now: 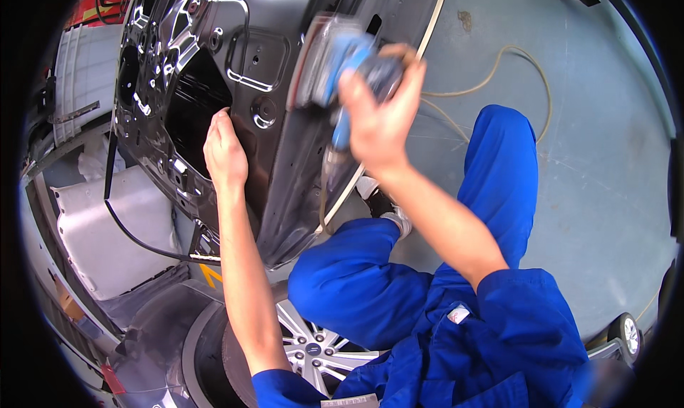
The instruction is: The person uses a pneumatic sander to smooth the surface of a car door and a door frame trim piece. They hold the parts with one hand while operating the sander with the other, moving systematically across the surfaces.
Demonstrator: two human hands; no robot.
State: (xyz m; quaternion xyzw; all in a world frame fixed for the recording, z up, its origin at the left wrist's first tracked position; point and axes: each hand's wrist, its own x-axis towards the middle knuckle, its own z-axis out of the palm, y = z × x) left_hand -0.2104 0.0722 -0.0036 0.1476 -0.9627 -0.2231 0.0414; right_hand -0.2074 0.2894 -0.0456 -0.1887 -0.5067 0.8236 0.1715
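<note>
Blue overalls (456,344) nearest; power sander (338,62) in the right hand (381,119) at a dark vehicle panel (267,66).
Blurred, the sander sits between right thumb and curled fingers, its pad side toward the panel's edge; the left hand (226,155) lies beside the panel's opening (199,91), fingers together, whether gripping its rim I cannot tell.

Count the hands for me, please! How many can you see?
2: the right hand gripping a blurred blue power sander, and the left hand at the edge of the black car door's opening. No others show.
</note>
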